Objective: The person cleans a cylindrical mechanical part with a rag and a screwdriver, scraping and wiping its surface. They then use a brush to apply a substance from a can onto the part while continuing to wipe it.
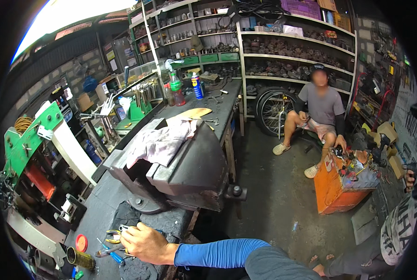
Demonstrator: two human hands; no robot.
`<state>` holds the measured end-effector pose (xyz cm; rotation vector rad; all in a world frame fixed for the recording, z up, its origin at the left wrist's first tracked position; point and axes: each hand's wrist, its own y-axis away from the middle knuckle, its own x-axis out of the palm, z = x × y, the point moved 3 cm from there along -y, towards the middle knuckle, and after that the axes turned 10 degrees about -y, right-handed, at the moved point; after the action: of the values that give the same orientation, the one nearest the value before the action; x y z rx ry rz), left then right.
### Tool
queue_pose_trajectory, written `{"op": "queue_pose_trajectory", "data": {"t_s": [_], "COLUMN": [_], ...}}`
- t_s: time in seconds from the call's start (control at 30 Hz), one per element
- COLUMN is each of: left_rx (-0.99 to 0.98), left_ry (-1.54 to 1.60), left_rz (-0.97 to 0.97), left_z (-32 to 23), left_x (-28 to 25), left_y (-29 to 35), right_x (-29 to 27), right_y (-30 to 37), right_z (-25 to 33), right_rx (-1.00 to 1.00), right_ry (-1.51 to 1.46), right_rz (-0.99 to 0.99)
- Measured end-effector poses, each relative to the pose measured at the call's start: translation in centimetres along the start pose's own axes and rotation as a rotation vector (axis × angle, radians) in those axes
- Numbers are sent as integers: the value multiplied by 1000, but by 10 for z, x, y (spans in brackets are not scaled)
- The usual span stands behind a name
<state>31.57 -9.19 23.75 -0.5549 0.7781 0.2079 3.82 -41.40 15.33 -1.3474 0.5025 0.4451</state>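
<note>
My right hand (148, 243), in a blue sleeve, reaches over the near end of the dark workbench (94, 212). Its fingers are curled down among small hand tools. A small silver metal end (123, 227) shows by the fingertips, but what they hold is hidden. Yellow-handled pliers (112, 236) lie beside the fingers, and a blue-handled screwdriver (116, 256) is just below them. Near these stand an open, grimy tin (80, 258) and a red round lid (81, 242). A dark cloth (126, 214) lies beyond the hand. My left hand is out of view.
A large bench vise (194, 163) with a stained rag (164, 140) over it rises beyond my hand. Bottles and a blue spray can (196, 86) stand farther back. A green press frame (33, 135) is at left. One person sits by an orange box (332, 186); another is at lower right.
</note>
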Motion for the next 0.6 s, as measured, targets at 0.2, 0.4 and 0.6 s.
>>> {"op": "queue_pose_trajectory", "data": {"t_s": [0.2,0.4,0.6], "left_rx": [-149,-303,-568], "left_ry": [139,611,804], "left_rz": [-231,-74,45], "left_z": [-25,-45,-91], "left_x": [-19,-17,-21], "left_y": [24,31,29], "right_x": [-1,-10,-33], "right_y": [3,33,63], "right_z": [5,-8,-17], "right_rx": [73,256,423], "right_ry": [-57,-65,-246], "right_rz": [45,153,115]}}
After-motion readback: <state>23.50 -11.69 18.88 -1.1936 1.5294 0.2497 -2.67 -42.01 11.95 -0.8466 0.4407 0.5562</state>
